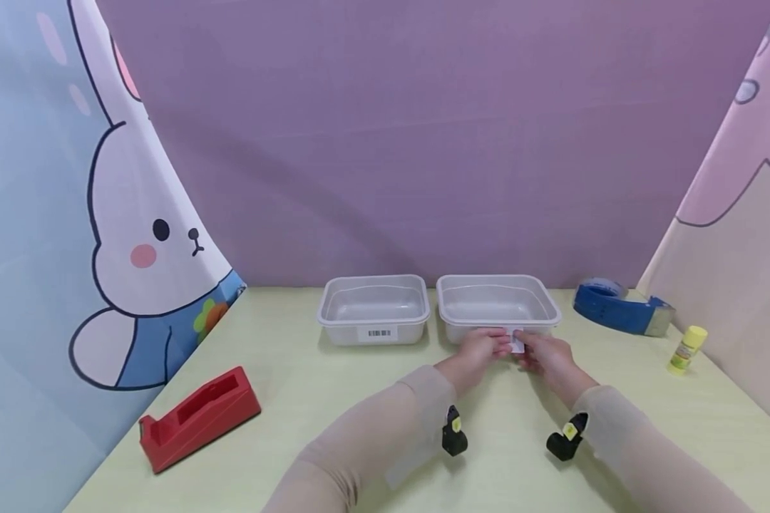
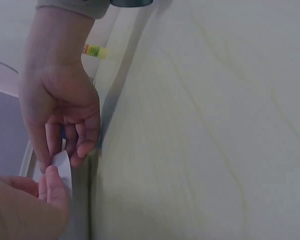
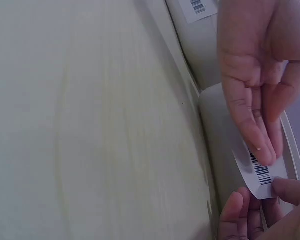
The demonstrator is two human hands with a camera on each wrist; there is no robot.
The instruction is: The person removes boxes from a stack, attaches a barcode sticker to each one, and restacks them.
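A white barcode label (image 3: 262, 174) lies against the front wall of the right-hand white plastic tub (image 1: 455, 331). My left hand (image 1: 478, 350) presses its straight fingers on the label from the left, partly covering the barcode. At the label's other end, my right hand (image 1: 550, 360) pinches the edge, its thumb in front and the other fingers curled behind and below. In the right wrist view the near edge of the label stands away from the wall. Beside this tub is a second white tub (image 1: 341, 335), with a flat barcode label (image 1: 378, 333) on its front.
A blue tape dispenser (image 1: 616, 312) lies right of the tubs, with a yellow glue stick (image 1: 686, 350) standing near it. On the left rests a red desktop tape holder (image 1: 202, 420). Purple cloth (image 1: 391, 142) hangs behind the pale yellow table (image 1: 295, 442).
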